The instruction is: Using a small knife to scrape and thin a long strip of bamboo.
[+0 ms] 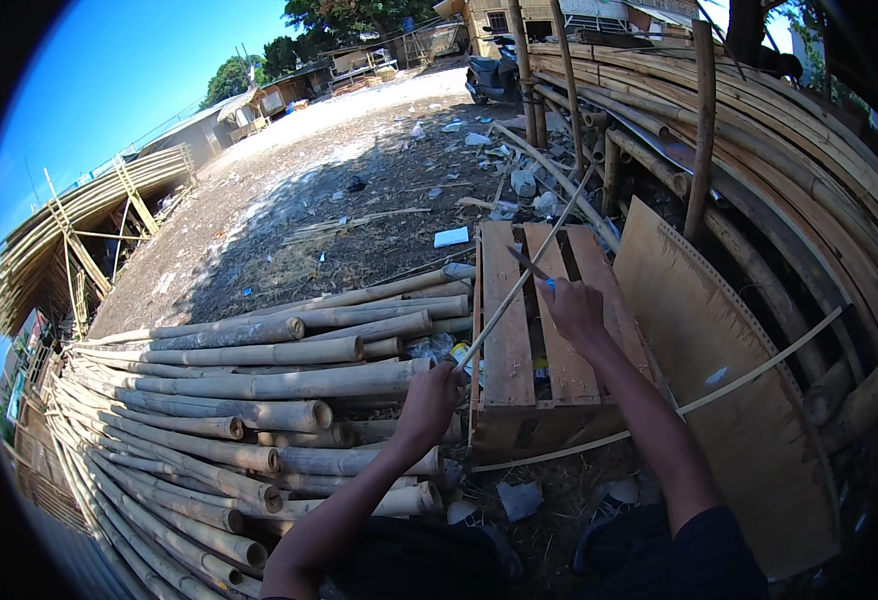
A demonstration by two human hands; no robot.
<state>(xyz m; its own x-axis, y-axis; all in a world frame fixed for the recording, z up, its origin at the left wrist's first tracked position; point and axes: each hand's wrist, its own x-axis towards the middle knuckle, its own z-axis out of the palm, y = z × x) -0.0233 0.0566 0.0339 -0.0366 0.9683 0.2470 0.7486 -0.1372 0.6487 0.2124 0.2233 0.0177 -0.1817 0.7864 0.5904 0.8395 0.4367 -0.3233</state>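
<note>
My left hand [429, 402] is closed round the near end of a thin bamboo strip [504, 308], which slants up and away over a slatted wooden crate [571, 352]. In my right hand [573, 308] is a knife [527, 262] with a bit of blue showing at its handle. Its blade points to the upper left and overlaps the strip in view; whether it touches, I cannot tell. A second pale strip [759, 362] runs low across the front of the crate, passes behind my right forearm and crosses a brown board.
Cut bamboo poles [249, 385] lie piled on the left, their ends toward me. The brown board [724, 440] leans at the right, beside stacked long bamboo [759, 140] and upright posts [701, 130]. Litter [451, 237] dots the ground ahead; a motorbike [492, 72] stands farther off.
</note>
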